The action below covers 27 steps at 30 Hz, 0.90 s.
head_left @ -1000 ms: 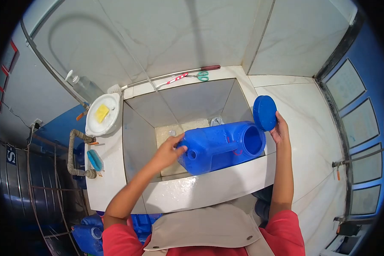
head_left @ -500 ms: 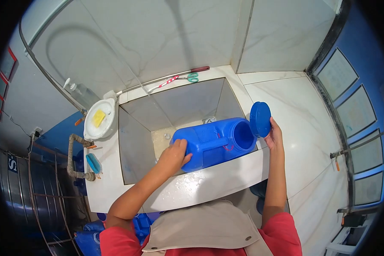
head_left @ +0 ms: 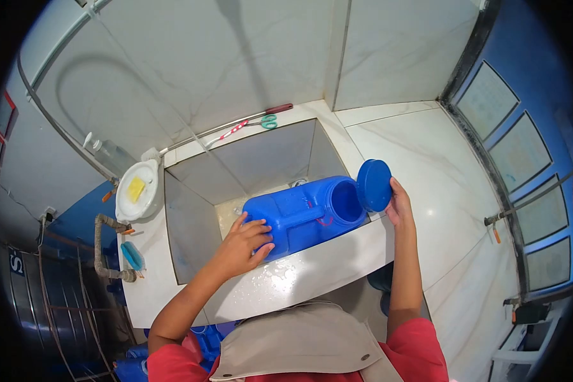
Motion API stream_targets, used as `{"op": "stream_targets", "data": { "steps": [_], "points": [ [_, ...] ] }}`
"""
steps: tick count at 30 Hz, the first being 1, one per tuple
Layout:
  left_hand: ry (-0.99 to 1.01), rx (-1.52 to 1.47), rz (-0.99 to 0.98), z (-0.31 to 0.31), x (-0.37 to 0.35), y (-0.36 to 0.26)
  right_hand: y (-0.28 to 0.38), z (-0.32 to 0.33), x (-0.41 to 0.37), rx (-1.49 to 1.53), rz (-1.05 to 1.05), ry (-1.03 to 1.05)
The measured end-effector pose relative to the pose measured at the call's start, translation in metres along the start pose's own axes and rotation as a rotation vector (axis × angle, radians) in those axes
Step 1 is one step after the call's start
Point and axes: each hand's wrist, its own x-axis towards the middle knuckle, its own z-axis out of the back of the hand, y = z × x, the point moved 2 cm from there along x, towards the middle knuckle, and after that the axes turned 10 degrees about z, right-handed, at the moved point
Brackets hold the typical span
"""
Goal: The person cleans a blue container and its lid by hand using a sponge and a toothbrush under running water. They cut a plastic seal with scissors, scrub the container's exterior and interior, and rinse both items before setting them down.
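A big blue plastic jug [head_left: 280,219] lies on its side across the sink, its wide round mouth facing right and uncapped. My left hand [head_left: 242,247] rests on the jug's base end at the left, fingers spread over the blue surface. Between the fingers and thumb of my right hand [head_left: 398,202] is the round blue lid [head_left: 374,185], held on edge just right of the jug's mouth. A red loop shows by the jug's handle, near the neck.
The grey sink [head_left: 194,219] is set in a white counter [head_left: 401,153]. Behind it lie a long-handled brush [head_left: 235,122], a red-and-white toothbrush [head_left: 234,130] and green-handled scissors [head_left: 269,121]. Left stand a white bowl [head_left: 149,197] with a yellow sponge [head_left: 135,189], and a blue brush [head_left: 132,256].
The fingers of my left hand have spread out over the jug's base. The whole scene has shifted slightly left as the camera turned; my right hand still holds the lid by the mouth.
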Motion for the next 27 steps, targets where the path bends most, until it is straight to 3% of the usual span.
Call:
{"op": "stream_targets", "data": {
  "steps": [2, 4, 5, 7, 8, 11, 13, 15, 16, 17, 18, 19, 21, 22, 25, 27],
  "points": [
    [-0.049, 0.003, -0.114, 0.007, 0.005, -0.01, 0.001, 0.003, 0.0, -0.066, 0.005, 0.043],
    [0.13, -0.117, 0.651, 0.008, 0.011, -0.001, 0.002, 0.006, -0.004, -0.148, -0.026, 0.043],
    [0.129, -0.119, 0.647, -0.001, 0.008, 0.0, 0.004, 0.003, -0.005, -0.232, -0.057, 0.052],
    [0.023, 0.08, 0.098, -0.024, -0.003, -0.006, 0.007, -0.009, -0.009, -0.293, -0.033, 0.051],
    [0.071, 0.069, -0.072, -0.025, -0.005, -0.01, 0.005, -0.013, -0.011, -0.351, -0.014, 0.051],
    [-0.009, -0.02, -0.162, -0.017, 0.017, -0.065, -0.023, -0.01, 0.004, -0.52, 0.066, 0.13],
    [-0.046, 0.022, -0.094, -0.048, 0.047, -0.069, -0.047, -0.011, 0.018, -0.885, 0.142, 0.223],
    [-0.085, 0.069, -0.028, -0.074, 0.072, -0.051, -0.072, -0.018, 0.022, -1.242, 0.536, 0.217],
    [0.119, 0.117, 0.125, -0.09, 0.08, -0.037, -0.071, -0.03, 0.014, -1.243, 0.54, 0.222],
    [0.321, 0.161, 0.276, -0.099, 0.085, -0.027, -0.06, -0.052, 0.0, -1.565, 0.668, 0.321],
    [0.312, 0.158, 0.274, -0.098, 0.086, -0.023, -0.048, -0.072, -0.01, -1.888, 0.797, 0.42],
    [0.28, 0.161, 0.266, -0.096, 0.079, -0.017, -0.04, -0.084, -0.017, -1.891, 0.799, 0.421],
    [0.251, 0.164, 0.261, -0.08, 0.073, -0.008, -0.038, -0.107, -0.029, -1.851, 0.882, 0.863],
    [0.295, 0.152, 0.274, -0.067, 0.071, -0.007, -0.042, -0.115, -0.029, -1.855, 0.881, 0.867],
    [0.271, 0.115, 0.324, -0.071, 0.066, -0.003, -0.061, -0.144, -0.03, -1.876, 0.796, 0.748],
    [0.187, 0.093, 0.365, -0.071, 0.067, 0.001, -0.076, -0.16, -0.022, -1.993, 0.43, 0.107]
  ]
}}
